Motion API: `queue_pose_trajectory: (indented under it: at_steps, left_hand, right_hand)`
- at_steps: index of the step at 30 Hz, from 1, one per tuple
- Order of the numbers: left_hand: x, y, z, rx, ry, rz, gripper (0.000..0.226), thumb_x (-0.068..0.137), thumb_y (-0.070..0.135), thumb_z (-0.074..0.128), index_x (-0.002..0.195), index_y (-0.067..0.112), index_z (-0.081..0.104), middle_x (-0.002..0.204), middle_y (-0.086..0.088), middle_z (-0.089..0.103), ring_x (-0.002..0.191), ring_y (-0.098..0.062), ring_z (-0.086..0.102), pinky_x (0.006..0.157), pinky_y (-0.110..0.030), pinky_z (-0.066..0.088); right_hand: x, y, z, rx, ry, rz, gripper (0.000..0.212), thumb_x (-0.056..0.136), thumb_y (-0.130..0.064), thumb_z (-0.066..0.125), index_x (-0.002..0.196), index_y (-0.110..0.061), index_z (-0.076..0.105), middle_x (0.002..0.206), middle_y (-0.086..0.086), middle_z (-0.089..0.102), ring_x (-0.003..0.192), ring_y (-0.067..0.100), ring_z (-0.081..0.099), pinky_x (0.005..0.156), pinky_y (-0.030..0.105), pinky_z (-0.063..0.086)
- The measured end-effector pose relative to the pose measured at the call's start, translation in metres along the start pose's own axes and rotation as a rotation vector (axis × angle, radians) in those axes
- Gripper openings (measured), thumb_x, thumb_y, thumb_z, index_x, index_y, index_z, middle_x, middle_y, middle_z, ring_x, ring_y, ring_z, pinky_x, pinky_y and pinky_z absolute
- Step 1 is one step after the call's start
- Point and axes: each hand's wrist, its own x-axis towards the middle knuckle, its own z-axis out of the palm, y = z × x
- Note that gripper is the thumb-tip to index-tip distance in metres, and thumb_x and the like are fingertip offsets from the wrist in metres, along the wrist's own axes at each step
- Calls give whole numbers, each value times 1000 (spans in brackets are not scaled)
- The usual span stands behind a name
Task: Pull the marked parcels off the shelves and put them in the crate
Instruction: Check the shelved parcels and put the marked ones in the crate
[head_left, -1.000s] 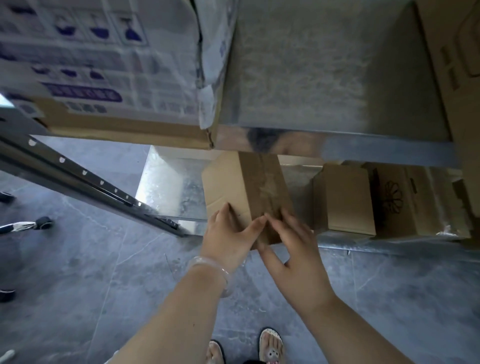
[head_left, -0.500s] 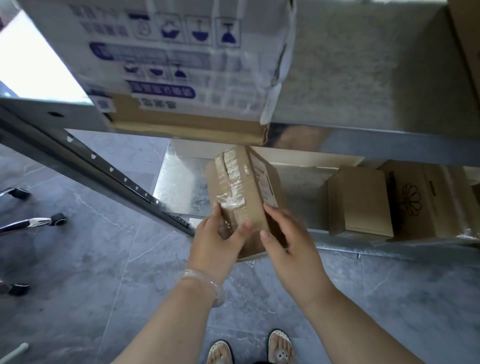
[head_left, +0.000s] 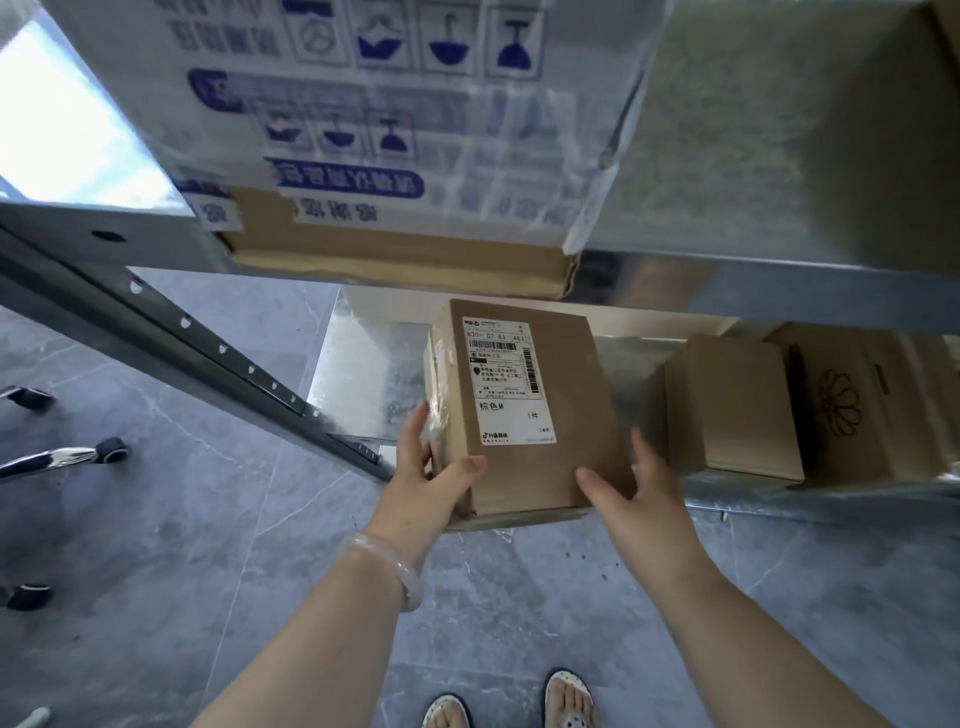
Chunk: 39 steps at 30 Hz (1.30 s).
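Big printed carton (head_left: 363, 130) is filling the upper half of the frame, sitting on the upper shelf (head_left: 779, 291) and overhanging its front edge. Grey tiled floor (head_left: 156, 571) is taking up the lower half; no crate is showing anywhere in view.

Lower shelf (head_left: 374, 379) is running across mid-frame. At right of centre a plain box (head_left: 732, 410) and a flower-printed box (head_left: 852, 405) are standing side by side on it, untouched.

Parcel (head_left: 587, 415), centre frame, is being held at the front lip of the lower shelf. Whether its far end is resting on the shelf, cannot tell.

Change: a second ago the parcel was showing a plain taped face; half a second ago it was tipping over. Now the face with the shipping label (head_left: 506, 382) is pointing up at the camera. Judgement: the parcel is being turned to read the label, so the check for the mark is under way and the carry to the crate is not yet begun.

Left hand (head_left: 421, 483) is grasping the parcel's left side, thumb over the top face, fingers along the taped edge. Right hand (head_left: 639, 499) is gripping the near right corner, thumb on top, fingers blurred along the side. A clear bracelet (head_left: 389, 566) is sitting on the left wrist.
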Motion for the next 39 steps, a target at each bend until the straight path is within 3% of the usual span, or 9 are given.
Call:
queue_pose_trajectory:
  at_steps: [2, 3, 8, 13, 18, 24, 29, 32, 39]
  left_hand:
    - [5, 4, 3, 5, -5, -12, 69, 73, 38, 74, 130, 61, 44, 112, 21, 66, 86, -1, 70, 58, -12, 52]
    - [8, 7, 4, 23, 7, -6, 61, 81, 36, 72, 131, 59, 45, 115, 20, 63, 90, -3, 69, 59, -11, 52]
    - [28, 14, 0, 410, 73, 125, 64, 86, 42, 70, 144, 45, 42, 132, 5, 47, 120, -16, 52, 107, -37, 43]
    - [40, 10, 6, 669, 88, 208, 79, 81, 37, 76, 148, 41, 35, 139, 4, 36, 127, -16, 43, 111, -36, 37]
    - [47, -3, 18, 814, 156, 195, 74, 81, 36, 76, 145, 44, 39, 149, 2, 28, 135, -21, 37, 113, -30, 32]
    - [34, 2, 58, 1093, 303, 410, 76, 85, 56, 62, 150, 48, 23, 164, 4, 1, 149, -19, 3, 121, -36, 8]
    - [21, 4, 145, 1058, 2, 638, 73, 89, 50, 56, 153, 42, 20, 164, 2, 8, 150, -20, 4, 118, -31, 1]
    - [17, -8, 185, 977, -167, 492, 73, 92, 49, 52, 154, 40, 15, 164, 7, 4, 150, -19, 3, 118, -30, 5]
    - [31, -20, 223, 901, -351, 202, 75, 97, 36, 50, 156, 31, 3, 164, 10, -2, 151, -15, 4, 115, -25, 10]
  right_hand:
    - [6, 6, -2, 59, -54, 25, 68, 89, -40, 64, 148, -43, 29, 133, -19, 47, 98, -11, 49, 65, 7, 43]
    - [9, 9, -2, 75, -71, 9, 65, 89, -39, 63, 146, -45, 32, 129, -24, 51, 91, -16, 48, 63, 6, 39]
    - [20, 6, -3, 116, -159, -4, 74, 91, -36, 62, 151, -44, 19, 147, -17, 38, 121, 0, 43, 92, 22, 33]
    - [30, 0, 4, -9, -234, -61, 85, 90, -41, 63, 152, -45, 4, 156, -16, 21, 129, -2, 26, 97, 21, 25]
    - [42, 0, -1, -19, -246, -108, 75, 94, -41, 57, 152, -44, 9, 156, -12, 29, 136, 5, 35, 105, 26, 32]
    - [32, 15, -58, 74, 64, -283, 54, 96, -32, 55, 144, -44, 34, 141, -22, 40, 124, -10, 41, 103, 24, 36]
    - [41, 36, -117, -211, 271, -213, 44, 96, -25, 54, 139, -14, 49, 141, -3, 45, 131, 17, 43, 108, 36, 37]
    - [44, 49, -135, -280, 224, -120, 37, 93, -20, 57, 130, -14, 55, 132, 10, 52, 120, 30, 51, 101, 45, 43]
    - [57, 62, -150, -75, 33, 7, 54, 96, -19, 55, 147, -25, 38, 136, -1, 54, 126, 22, 50, 106, 36, 39]
